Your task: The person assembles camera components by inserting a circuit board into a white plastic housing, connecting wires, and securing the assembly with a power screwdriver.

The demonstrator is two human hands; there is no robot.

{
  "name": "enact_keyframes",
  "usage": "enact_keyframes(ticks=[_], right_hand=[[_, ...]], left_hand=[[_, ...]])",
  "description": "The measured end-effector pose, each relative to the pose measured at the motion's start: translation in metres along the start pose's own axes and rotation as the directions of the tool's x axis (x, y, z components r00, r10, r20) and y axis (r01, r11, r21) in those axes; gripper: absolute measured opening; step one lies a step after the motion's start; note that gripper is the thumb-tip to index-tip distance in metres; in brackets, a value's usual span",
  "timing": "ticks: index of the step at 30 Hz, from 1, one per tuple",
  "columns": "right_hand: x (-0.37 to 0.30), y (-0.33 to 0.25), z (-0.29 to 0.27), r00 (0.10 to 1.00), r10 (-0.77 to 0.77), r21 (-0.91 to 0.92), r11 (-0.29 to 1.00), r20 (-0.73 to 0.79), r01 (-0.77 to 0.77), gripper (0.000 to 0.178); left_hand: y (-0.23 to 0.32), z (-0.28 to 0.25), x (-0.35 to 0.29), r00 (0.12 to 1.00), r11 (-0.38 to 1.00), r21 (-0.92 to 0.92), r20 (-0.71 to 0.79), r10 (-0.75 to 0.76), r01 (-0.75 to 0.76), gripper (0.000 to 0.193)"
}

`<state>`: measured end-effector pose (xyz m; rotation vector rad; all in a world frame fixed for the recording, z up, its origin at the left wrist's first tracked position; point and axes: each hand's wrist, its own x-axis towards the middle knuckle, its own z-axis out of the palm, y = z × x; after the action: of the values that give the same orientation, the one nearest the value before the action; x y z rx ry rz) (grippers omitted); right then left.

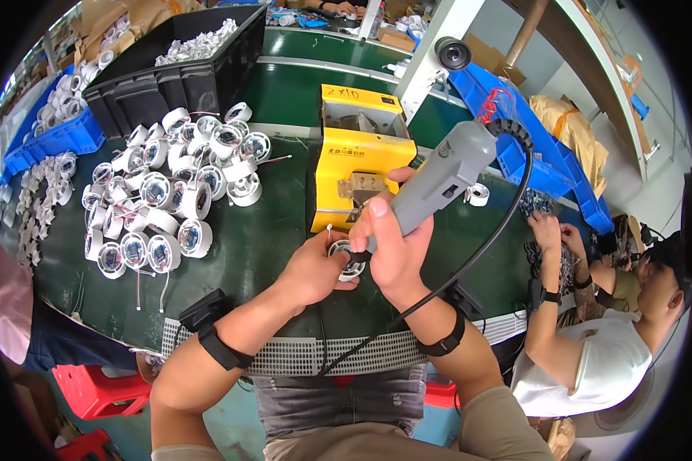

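Note:
My right hand (pixel 396 250) is wrapped round a grey electric screwdriver (pixel 446 178), which tilts up to the right with a black cable at its top end. Its tip points down at a round white housing (pixel 351 265) with parts inside. Around that housing close the fingers of my left hand (pixel 313 269), over the dark green table; a small white connector shows above them. Right behind my hands stands a yellow machine (pixel 357 157) with a metal block at its front. The exact spot where the tip meets the housing is partly hidden by my fingers.
Many similar white round housings (pixel 161 188) with wires are piled at the left. Behind them is a black crate (pixel 177 84) of white parts. A lone housing (pixel 477 194) lies right of the screwdriver. A co-worker (pixel 592 338) handles small parts at the right, near a blue bin (pixel 538 169).

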<state>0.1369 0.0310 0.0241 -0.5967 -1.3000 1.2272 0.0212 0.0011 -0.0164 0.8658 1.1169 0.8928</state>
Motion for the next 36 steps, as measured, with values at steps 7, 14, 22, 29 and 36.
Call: enact_keyframes(ticks=[7, 14, 22, 29, 36], right_hand=[[-0.003, 0.009, -0.005, 0.996, -0.049, 0.003, 0.999, 0.068, 0.049, 0.035], [0.001, 0.012, -0.013, 0.978, -0.082, 0.072, 0.995, 0.192, 0.07, 0.048], [0.05, -0.003, -0.136, 0.917, -0.339, -0.758, 0.649, -0.211, 0.066, 0.043], [0.061, 0.042, -0.263, 0.92, -0.257, -0.951, 0.165, -0.296, -0.26, 0.044], [0.048, 0.017, -0.23, 0.876, -0.279, -0.774, 0.615, -0.392, -0.15, 0.029]], left_hand=[[-0.002, 0.003, 0.006, 1.0, 1.0, -0.03, -0.001, 0.008, -0.008, 0.026], [0.01, -0.019, 0.0, 0.987, 0.986, 0.146, 0.155, 0.053, -0.076, 0.031], [0.045, -0.081, -0.039, 0.549, 0.219, 0.969, -0.244, 0.799, 0.112, 0.066], [0.054, -0.062, -0.051, 0.744, 0.323, 0.945, -0.257, 0.617, 0.059, 0.021], [0.033, -0.049, -0.02, 0.746, 0.263, 0.899, 0.098, 0.659, -0.35, 0.029]])
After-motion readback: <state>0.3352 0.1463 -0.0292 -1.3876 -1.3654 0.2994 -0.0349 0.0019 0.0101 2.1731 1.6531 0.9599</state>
